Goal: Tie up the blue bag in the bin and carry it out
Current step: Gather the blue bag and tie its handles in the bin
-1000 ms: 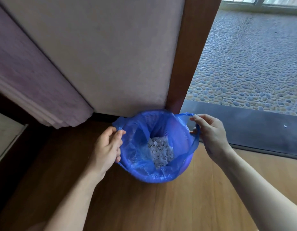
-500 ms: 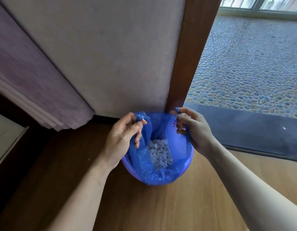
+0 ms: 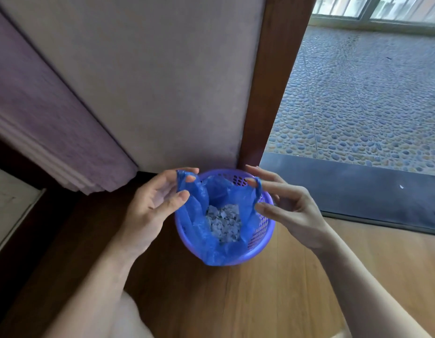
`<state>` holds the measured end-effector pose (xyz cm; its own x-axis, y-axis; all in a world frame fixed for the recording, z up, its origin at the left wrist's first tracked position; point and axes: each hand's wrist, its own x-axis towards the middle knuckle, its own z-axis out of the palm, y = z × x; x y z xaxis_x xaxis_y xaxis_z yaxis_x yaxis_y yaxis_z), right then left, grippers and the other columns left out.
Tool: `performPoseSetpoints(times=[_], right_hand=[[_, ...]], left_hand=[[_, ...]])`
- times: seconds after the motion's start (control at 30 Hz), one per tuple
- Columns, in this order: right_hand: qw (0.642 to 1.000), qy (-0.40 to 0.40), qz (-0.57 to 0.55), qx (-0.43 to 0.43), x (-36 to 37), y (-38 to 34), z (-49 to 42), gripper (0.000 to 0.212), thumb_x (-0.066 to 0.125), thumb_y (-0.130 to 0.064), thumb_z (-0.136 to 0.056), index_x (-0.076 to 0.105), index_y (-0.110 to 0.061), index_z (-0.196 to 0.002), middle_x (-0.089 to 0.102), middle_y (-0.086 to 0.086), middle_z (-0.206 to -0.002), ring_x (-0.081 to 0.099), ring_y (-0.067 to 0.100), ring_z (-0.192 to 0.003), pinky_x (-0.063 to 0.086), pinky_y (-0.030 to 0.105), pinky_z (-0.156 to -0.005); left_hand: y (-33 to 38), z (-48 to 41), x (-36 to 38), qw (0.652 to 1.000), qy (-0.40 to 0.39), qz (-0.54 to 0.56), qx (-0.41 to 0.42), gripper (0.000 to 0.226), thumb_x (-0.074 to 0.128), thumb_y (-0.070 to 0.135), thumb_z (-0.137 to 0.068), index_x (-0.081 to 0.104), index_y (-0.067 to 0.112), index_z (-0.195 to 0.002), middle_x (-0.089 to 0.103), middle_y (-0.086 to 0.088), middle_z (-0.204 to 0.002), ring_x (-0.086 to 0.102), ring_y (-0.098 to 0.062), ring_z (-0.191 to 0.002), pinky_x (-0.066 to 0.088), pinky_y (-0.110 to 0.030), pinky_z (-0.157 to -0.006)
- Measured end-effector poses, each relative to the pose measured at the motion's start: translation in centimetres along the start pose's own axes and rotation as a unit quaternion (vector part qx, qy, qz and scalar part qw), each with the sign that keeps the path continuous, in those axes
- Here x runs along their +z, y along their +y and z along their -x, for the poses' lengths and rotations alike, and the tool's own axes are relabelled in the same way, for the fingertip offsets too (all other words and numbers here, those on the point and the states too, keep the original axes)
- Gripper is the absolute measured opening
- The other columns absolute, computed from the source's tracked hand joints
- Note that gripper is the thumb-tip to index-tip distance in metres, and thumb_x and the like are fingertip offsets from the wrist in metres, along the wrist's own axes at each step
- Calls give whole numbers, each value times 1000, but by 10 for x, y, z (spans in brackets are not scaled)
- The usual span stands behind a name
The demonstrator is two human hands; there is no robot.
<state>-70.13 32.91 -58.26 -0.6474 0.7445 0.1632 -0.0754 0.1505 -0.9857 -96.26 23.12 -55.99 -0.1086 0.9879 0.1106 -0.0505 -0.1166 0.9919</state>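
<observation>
A thin blue bag point(image 3: 212, 245) lines a small purple mesh bin point(image 3: 264, 229) that stands on the wooden floor at the foot of a wall. Pale torn paper scraps point(image 3: 223, 222) lie at the bag's bottom. My left hand point(image 3: 153, 206) pinches the bag's left edge between thumb and fingers and holds it raised over the bin. My right hand point(image 3: 284, 203) has the bag's right edge looped over a fingertip, its other fingers spread. The bag's sides are drawn off the rim on both flanks, while its front still hangs over the rim.
A dark wooden door post point(image 3: 267, 93) rises just behind the bin, with a plain wall point(image 3: 162, 81) to its left. A purple curtain point(image 3: 53, 123) hangs at the left. Beyond a dark threshold strip point(image 3: 357, 189) lies a pebble-tiled floor point(image 3: 370, 106).
Both hands have pulled the bag's edges off the bin rim and lifted them inward over the opening. The purple mesh wall of the bin now shows.
</observation>
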Motion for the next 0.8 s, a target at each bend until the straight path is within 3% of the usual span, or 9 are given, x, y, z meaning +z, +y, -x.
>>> performPoseSetpoints(times=[0.13, 0.27, 0.37, 0.47, 0.53, 0.6, 0.67, 0.77, 0.8], right_hand=[[999, -20, 31, -16, 18, 4, -17, 66, 60, -7, -94, 33, -19, -152, 45, 20, -152, 51, 28, -134, 34, 43, -117], [998, 26, 57, -4, 36, 18, -23, 66, 57, -15, -95, 27, -40, -148, 45, 7, -152, 63, 7, -92, 53, 29, -86], [996, 41, 74, 37, 48, 30, -29, 84, 77, -32, -81, 31, -34, -151, 66, -6, -120, 57, 1, -87, 54, 32, -75], [988, 23, 139, 58, 64, 39, -36, 61, 88, -39, -67, 57, -32, -118, 62, -31, -77, 56, -7, -64, 42, 9, -62], [976, 58, 201, 63, 75, 42, -38, 34, 86, -42, -69, 55, -35, -82, 53, -28, -57, 48, 0, -50, 34, 9, -51], [972, 88, 211, 60, 80, 46, -39, 39, 79, -39, -79, 45, -31, -62, 46, -19, -47, 39, 6, -42, 30, 14, -45], [975, 105, 187, 64, 78, 47, -40, 43, 71, -34, -85, 40, -28, -56, 41, -14, -43, 35, 7, -39, 28, 15, -44], [984, 90, 134, 68, 70, 40, -44, 32, 66, -32, -87, 53, -18, -62, 41, -12, -47, 34, 5, -45, 28, 19, -46], [986, 82, 127, 68, 68, 37, -45, 31, 66, -33, -88, 56, -12, -67, 43, -10, -51, 37, 6, -48, 32, 26, -48]], left_hand=[[-4, -12, 3, 996, 10, 93, 14, 37, 63, 17, -86, 61, 22, -122, 67, -11, -124, 58, -30, -123, 49, -32, -99], [-15, -23, 23, 993, 35, 110, -19, 43, 58, 10, -90, 55, 24, -130, 70, -6, -114, 62, -31, -117, 50, -40, -101], [-20, -27, 35, 991, 12, 128, -46, 44, 52, 11, -93, 49, 18, -136, 69, -8, -122, 60, -29, -123, 49, -38, -103], [-21, -27, 41, 985, -38, 160, -58, 39, 45, 13, -96, 50, 13, -135, 63, -10, -135, 54, -30, -131, 45, -41, -108], [-23, -25, 42, 985, -57, 152, -61, 35, 47, 14, -96, 50, 8, -130, 62, -12, -137, 53, -30, -132, 44, -41, -109], [-26, -21, 38, 985, -51, 153, -58, 37, 63, 22, -91, 46, 8, -120, 61, -14, -138, 53, -29, -133, 44, -38, -109], [-33, -19, 28, 988, -39, 141, -45, 61, 81, 31, -76, 36, 12, -114, 56, -15, -143, 47, -25, -138, 39, -36, -113], [-51, -22, 21, 992, -91, 4, -83, 92, 88, 19, -67, 30, 20, -139, 53, -5, -145, 49, -19, -136, 42, -37, -110], [-58, -22, 24, 988, -112, -39, -95, 89, 86, 15, -71, 34, 26, -142, 58, 0, -139, 54, -16, -131, 48, -35, -104]])
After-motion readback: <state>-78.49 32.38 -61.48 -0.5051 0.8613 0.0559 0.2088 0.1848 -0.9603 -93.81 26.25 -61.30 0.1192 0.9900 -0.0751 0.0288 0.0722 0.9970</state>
